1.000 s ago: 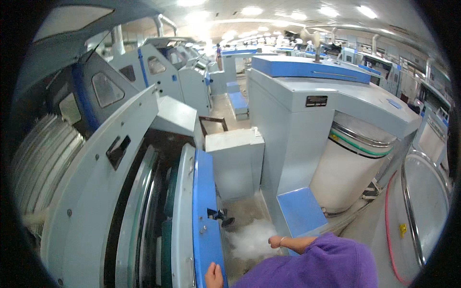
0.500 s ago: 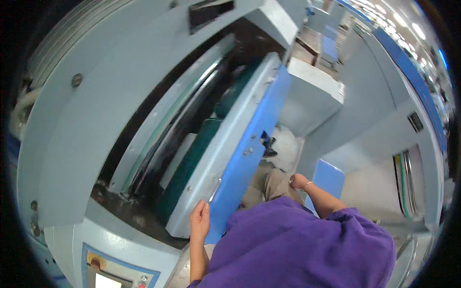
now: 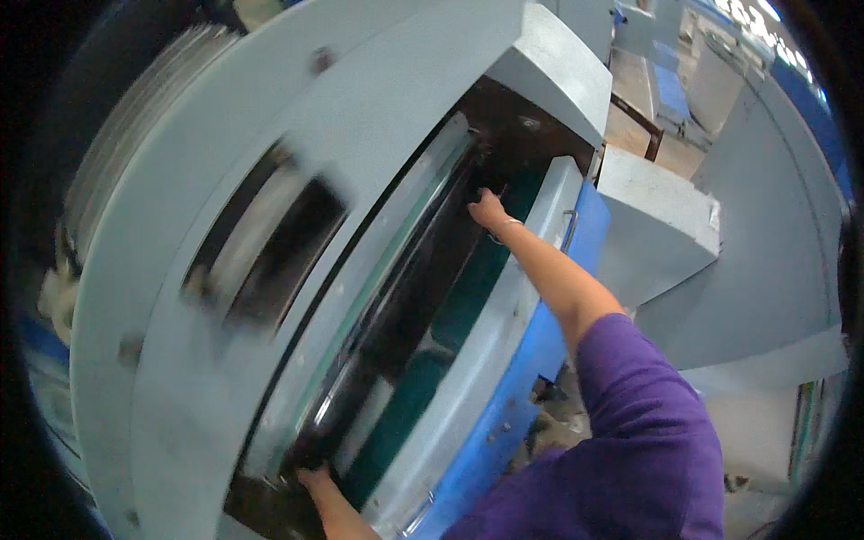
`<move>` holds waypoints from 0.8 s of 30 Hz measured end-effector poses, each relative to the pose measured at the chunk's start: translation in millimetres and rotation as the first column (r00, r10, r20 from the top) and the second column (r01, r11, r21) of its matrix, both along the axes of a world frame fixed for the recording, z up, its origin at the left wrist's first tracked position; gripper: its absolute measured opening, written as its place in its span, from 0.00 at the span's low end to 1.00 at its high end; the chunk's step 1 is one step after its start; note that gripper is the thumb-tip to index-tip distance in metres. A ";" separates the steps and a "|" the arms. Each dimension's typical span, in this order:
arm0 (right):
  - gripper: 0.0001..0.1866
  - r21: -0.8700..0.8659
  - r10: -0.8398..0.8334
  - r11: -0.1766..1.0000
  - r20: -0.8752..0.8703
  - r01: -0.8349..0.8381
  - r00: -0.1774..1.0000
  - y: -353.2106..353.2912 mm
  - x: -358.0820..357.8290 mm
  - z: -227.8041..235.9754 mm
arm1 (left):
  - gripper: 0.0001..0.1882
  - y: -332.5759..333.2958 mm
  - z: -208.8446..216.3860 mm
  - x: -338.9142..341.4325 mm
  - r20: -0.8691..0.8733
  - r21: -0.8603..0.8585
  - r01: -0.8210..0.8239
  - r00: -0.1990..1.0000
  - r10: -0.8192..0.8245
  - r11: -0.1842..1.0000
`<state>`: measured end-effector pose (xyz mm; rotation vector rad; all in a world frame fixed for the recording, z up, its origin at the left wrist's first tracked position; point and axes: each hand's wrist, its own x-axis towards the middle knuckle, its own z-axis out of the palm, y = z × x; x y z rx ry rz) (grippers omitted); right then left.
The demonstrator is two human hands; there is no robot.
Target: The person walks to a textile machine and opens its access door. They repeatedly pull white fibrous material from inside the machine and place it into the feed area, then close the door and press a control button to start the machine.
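Black recess mid-dial, running one o'clock to seven. Right hand at its one o'clock end, fingers loosely curled, hold on anything impossible to say. Left hand at seven, fingertips lost in shadow, spread and grip equally unclear. Best worked evenly from both ends, lightly, without leaning on the green strips or pale ledge toward four o'clock. Farther out, blue panel; toward two, grey box.

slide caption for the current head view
Left hand and right hand, spread apart, reach into the long opening of a grey machine.
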<state>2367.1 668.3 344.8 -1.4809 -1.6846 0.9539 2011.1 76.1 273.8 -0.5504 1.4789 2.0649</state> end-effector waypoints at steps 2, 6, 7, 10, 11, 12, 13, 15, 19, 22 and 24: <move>0.24 -0.219 -0.234 0.947 0.034 0.236 0.972 71.0 -22.7 -37.8 | 0.26 25.2 -16.3 -9.9 -0.037 -0.107 0.025 0.999 -0.029 0.994; 0.29 -0.318 -0.345 0.909 -0.209 0.270 0.915 155.4 -59.8 -115.0 | 0.27 76.8 -27.1 -4.1 -0.096 -0.284 0.100 0.987 -0.132 0.954; 0.28 -0.021 -0.170 0.984 0.172 0.177 0.970 163.9 -69.4 -129.5 | 0.27 88.6 -27.9 0.2 -0.106 -0.320 0.120 0.981 -0.161 0.940; 0.27 -0.012 -0.275 0.961 -0.186 0.278 0.943 162.1 -91.0 -160.0 | 0.27 118.2 -28.7 17.2 -0.123 -0.418 0.189 0.957 -0.262 0.889; 0.28 -0.086 -0.249 0.967 -0.110 0.241 0.962 153.6 -97.7 -164.1 | 0.28 126.2 -28.0 23.7 -0.123 -0.453 0.216 0.946 -0.300 0.865; 0.29 -0.091 -0.197 0.978 -0.077 0.190 0.977 139.7 -104.1 -165.7 | 0.28 135.1 -27.2 29.7 -0.129 -0.497 0.244 0.928 -0.349 0.833; 0.31 -0.105 -0.141 0.985 -0.047 0.135 0.989 124.5 -109.1 -164.5 | 0.28 143.5 -25.1 36.4 -0.127 -0.557 0.268 0.908 -0.400 0.786; 0.33 -0.186 -0.091 0.979 -0.041 0.081 0.995 86.3 -117.5 -155.3 | 0.28 168.7 -20.1 49.7 -0.110 -0.683 0.311 0.851 -0.514 0.661; 0.40 -0.509 -0.277 0.850 -0.207 0.138 0.938 -2.6 -133.0 -128.9 | 0.29 229.6 -4.3 80.1 -0.001 -0.902 0.313 0.687 -0.727 0.297; 0.43 -0.372 -0.050 0.928 -0.182 -0.021 0.982 -63.2 -152.9 -126.4 | 0.29 275.4 10.6 104.1 0.110 -0.962 0.268 0.571 -0.814 0.058; 0.41 -0.254 0.037 0.965 -0.095 -0.060 0.995 -97.4 -171.4 -138.4 | 0.29 303.3 23.5 119.5 0.168 -0.971 0.235 0.509 -0.844 -0.051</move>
